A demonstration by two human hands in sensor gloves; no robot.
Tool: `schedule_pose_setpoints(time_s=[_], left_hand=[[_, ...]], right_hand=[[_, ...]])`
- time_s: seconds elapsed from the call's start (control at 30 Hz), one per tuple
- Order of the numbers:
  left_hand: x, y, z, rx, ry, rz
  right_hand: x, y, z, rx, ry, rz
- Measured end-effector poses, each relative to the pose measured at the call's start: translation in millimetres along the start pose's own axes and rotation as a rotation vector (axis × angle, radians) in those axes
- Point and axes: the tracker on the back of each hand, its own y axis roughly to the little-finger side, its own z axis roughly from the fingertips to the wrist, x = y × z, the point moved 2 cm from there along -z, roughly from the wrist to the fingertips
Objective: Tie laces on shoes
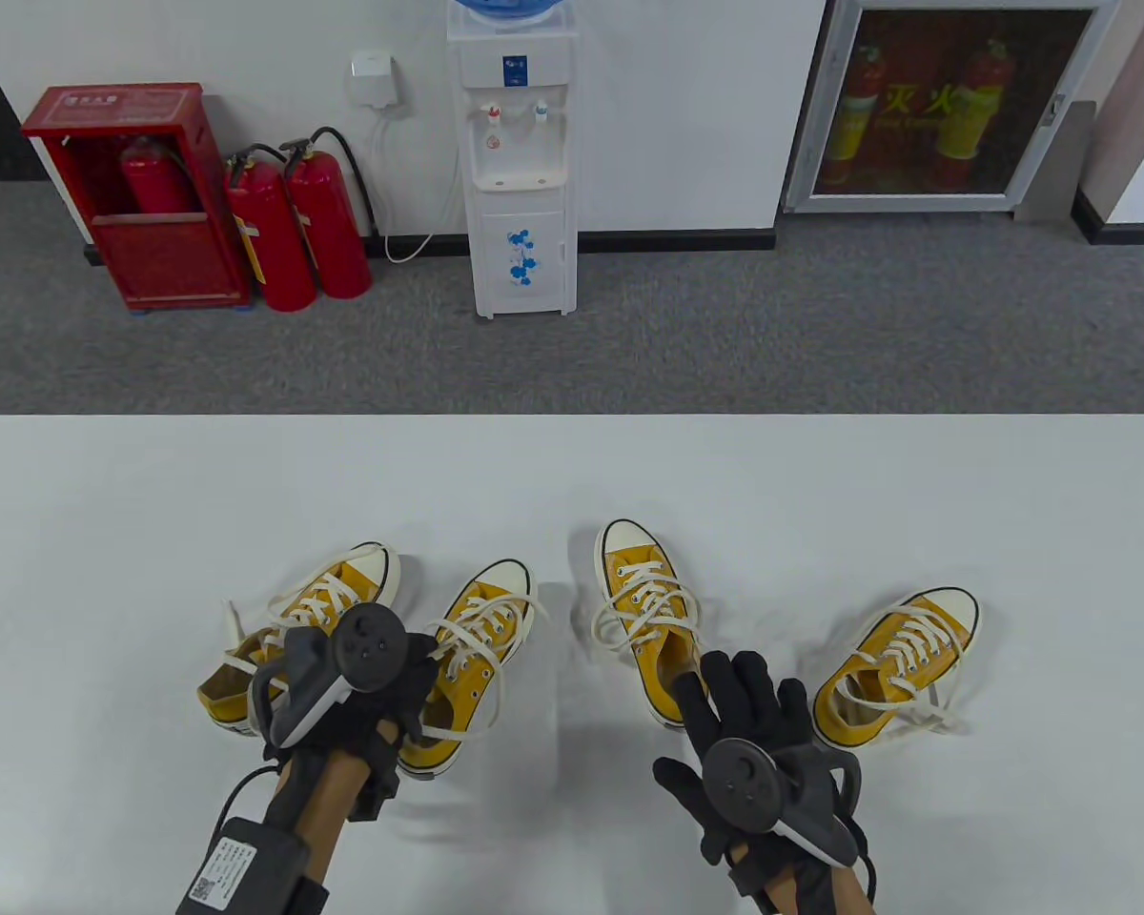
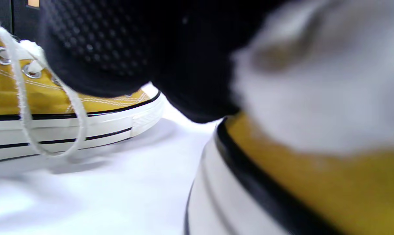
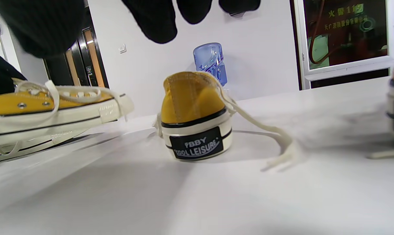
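Four yellow canvas shoes with loose white laces stand on the white table [image 1: 572, 477]. My left hand [image 1: 391, 686] hovers between the far-left shoe [image 1: 305, 629] and the second shoe [image 1: 477, 648], over the second one's heel. The tracker hides its fingers; in the left wrist view the dark glove [image 2: 135, 49] reaches the blurred collar of that heel [image 2: 314, 182], grip unclear. My right hand [image 1: 725, 696] is spread flat, fingertips near the heel of the third shoe [image 1: 643, 610]. In the right wrist view its fingertips [image 3: 158, 19] hang above that heel [image 3: 195, 124], apart from it. The fourth shoe [image 1: 901, 658] lies to the right.
Bare table stretches beyond the shoes to its far edge. On the floor behind stand a water dispenser [image 1: 520, 162], two red fire extinguishers [image 1: 296, 229] and a red cabinet [image 1: 143, 191]. A lace end [image 3: 281, 156] of the third shoe trails on the tabletop.
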Motion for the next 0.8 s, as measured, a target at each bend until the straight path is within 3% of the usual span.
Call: schedule_pose_setpoints(time_s=[0.17, 0.43, 0.8], left_hand=[[-3, -7, 14, -0.003, -0.054, 0.124], [-31, -16, 35, -0.011, -0.128, 0.194], [-62, -21, 42, 0.004, -0.056, 0.129]], right_hand=[[0, 1, 0, 0.002, -0.003, -0.002], [1, 1, 0, 0.004, -0.005, -0.005], [2, 2, 0, 0.005, -0.011, -0.003]])
